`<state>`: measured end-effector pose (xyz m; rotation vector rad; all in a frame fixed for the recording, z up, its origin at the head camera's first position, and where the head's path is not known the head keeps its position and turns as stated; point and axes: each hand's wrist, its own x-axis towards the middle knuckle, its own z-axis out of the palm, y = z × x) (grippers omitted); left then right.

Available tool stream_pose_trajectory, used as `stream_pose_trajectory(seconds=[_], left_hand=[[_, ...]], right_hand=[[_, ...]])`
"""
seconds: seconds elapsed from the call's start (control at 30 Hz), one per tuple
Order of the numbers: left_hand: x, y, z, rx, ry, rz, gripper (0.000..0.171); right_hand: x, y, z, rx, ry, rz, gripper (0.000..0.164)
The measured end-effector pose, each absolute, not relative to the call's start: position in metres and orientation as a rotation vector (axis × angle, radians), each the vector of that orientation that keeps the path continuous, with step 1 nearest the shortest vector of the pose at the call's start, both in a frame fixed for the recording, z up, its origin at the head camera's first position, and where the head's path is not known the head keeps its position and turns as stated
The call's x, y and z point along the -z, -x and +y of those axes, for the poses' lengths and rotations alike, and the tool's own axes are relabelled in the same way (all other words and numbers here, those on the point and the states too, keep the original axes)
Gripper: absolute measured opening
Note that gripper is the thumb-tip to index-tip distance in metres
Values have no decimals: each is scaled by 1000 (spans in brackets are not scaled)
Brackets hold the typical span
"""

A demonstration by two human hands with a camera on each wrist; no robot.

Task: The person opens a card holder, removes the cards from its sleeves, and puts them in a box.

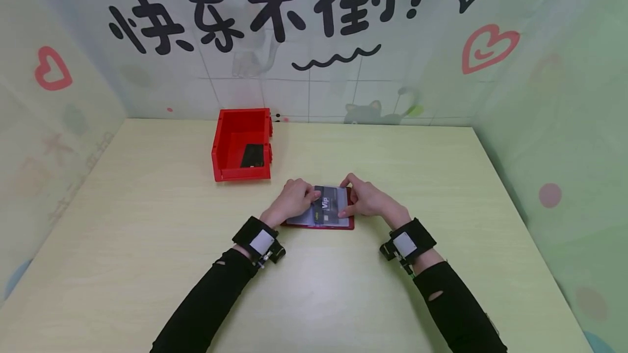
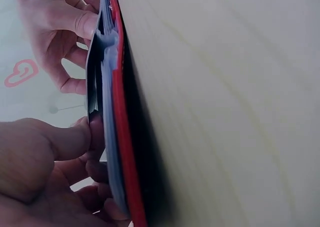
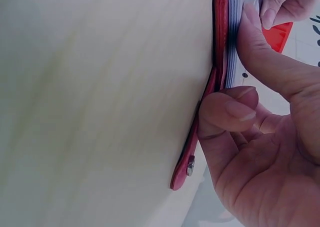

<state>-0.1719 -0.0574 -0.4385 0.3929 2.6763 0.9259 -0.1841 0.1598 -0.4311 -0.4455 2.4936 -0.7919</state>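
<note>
A red card holder (image 1: 352,224) with clear sleeves lies unfolded on the table in the head view. Over its sleeves is a dark card (image 1: 325,214) marked "Vip". My left hand (image 1: 296,199) pinches this card's edge between thumb and fingers; the left wrist view shows the card (image 2: 92,67) raised a little from the sleeves. At the holder's right end, my right hand (image 1: 369,199) grips the edge, thumb on the sleeves (image 3: 233,42) and fingers bent at the side. A strap with a metal snap (image 3: 190,165) sticks out beside those fingers. Whether the card is partly inside a sleeve is hidden.
A red open bin (image 1: 218,148) stands farther back on the table, left of the hands. A dark flat card-like piece (image 1: 253,155) lies inside it. Printed fabric walls (image 1: 309,91) rise behind the table and along both sides.
</note>
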Motion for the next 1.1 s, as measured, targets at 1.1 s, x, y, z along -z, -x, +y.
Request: stream_pose_trajectory(seconds=[1.1], left_hand=[[420, 165, -81, -1227, -46, 2544, 37]], right_hand=[[428, 181, 157, 859, 377, 2443, 64]])
